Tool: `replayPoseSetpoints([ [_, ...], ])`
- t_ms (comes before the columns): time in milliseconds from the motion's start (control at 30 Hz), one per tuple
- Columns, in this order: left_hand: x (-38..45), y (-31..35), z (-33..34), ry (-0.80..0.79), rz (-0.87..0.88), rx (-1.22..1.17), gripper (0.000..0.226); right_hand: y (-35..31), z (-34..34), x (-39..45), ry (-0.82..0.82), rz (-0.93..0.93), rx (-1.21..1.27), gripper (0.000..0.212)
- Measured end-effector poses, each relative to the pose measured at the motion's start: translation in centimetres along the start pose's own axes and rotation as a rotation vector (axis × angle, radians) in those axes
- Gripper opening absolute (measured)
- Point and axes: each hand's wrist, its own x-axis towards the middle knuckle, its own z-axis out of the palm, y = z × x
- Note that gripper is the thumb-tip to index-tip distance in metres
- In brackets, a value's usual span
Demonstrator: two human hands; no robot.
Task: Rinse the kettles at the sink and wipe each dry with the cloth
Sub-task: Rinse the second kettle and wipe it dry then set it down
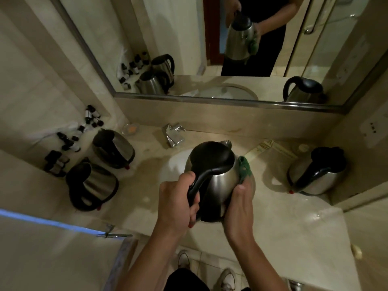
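Observation:
A steel kettle [220, 181] with a black lid and handle hangs over the white sink [174, 164]. My left hand [178, 202] grips its black handle. My right hand [239, 206] presses a green cloth [244, 169] against the kettle's right side. Two more steel kettles [114, 149] [92, 185] stand on the counter at the left. A further kettle [317, 172] stands on the counter at the right.
A chrome tap [174, 133] sits behind the sink, with a soap dish [130, 129] to its left. Several small dark bottles [69, 141] line the left shelf. A wall mirror [210, 49] spans the back. Wet patches shine on the marble counter [294, 227].

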Motion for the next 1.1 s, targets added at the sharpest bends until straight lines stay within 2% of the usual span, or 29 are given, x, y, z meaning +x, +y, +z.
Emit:
replayPoseSetpoints([
  [100,0.3,0.3,-0.3,0.048,-0.062,-0.123,0.051,-1.9,1.0,-1.9,-0.073,-0.103,-0.189,0.056],
  [233,0.7,1.6,0.3,0.092,-0.091,-0.294,0.056,-3.4,1.1,-0.1,-0.135,-0.549,-0.463,0.05],
  [367,1.0,3.3,0.9,0.13,-0.08,-0.427,0.051,-1.7,1.1,1.8,-0.161,-0.79,-0.574,0.063],
  [433,1.2,3.8,1.1,0.152,-0.067,-0.43,0.051,0.1,0.7,1.5,-0.22,-0.809,-0.619,0.069],
  [600,1.0,4.5,1.4,0.181,-0.083,-0.448,0.054,-0.2,0.5,2.1,-0.123,-0.671,-0.515,0.033],
  [667,0.9,4.8,1.4,0.177,-0.118,-0.478,0.055,-2.7,0.8,2.7,-0.143,-0.712,-0.542,0.036],
  [767,0.9,5.3,1.7,0.136,-0.152,-0.521,0.055,-5.3,0.8,3.9,-0.298,-0.928,-0.646,0.05],
  [833,0.9,5.5,2.0,0.132,-0.16,-0.521,0.054,-5.6,0.3,4.6,-0.345,-0.991,-0.668,0.055],
  [1000,0.9,4.8,2.7,0.115,-0.115,-0.425,0.05,-0.9,-0.8,3.9,-0.238,-1.04,-0.678,0.05],
  [1100,0.7,4.4,2.8,0.108,-0.093,-0.394,0.044,1.1,-1.3,3.5,-0.184,-0.952,-0.632,0.044],
])
